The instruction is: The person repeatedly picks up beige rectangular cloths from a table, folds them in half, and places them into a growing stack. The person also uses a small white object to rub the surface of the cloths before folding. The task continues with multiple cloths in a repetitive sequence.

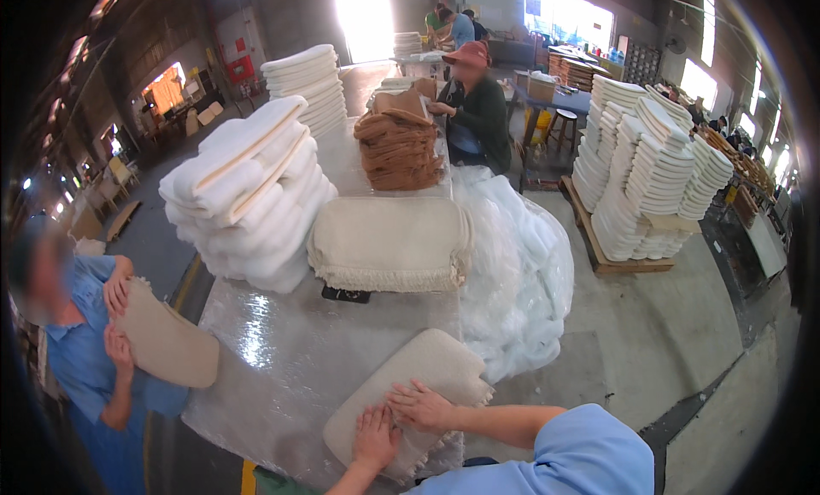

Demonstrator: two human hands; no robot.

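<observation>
A beige fabric-covered cushion (465, 367) with a frayed edge lies on the plastic-covered table (265, 392) right before me. My left hand (376, 437) rests on its surface, fingers stretched out. Beside it, almost touching, my right hand (421, 407) also lies on the fabric with its fingers extended. Neither hand is wrapped round anything. Farther up the table sits a stack of similar beige fabric pieces (389, 230) with fringed front edges.
White padding (248, 213) is piled at the table's left, with brown covers (397, 149) farther back. A clear plastic bag of white filling (512, 273) hangs at the right edge. One co-worker (94, 324) holds a beige cushion at left; another (474, 111) stands behind the bag.
</observation>
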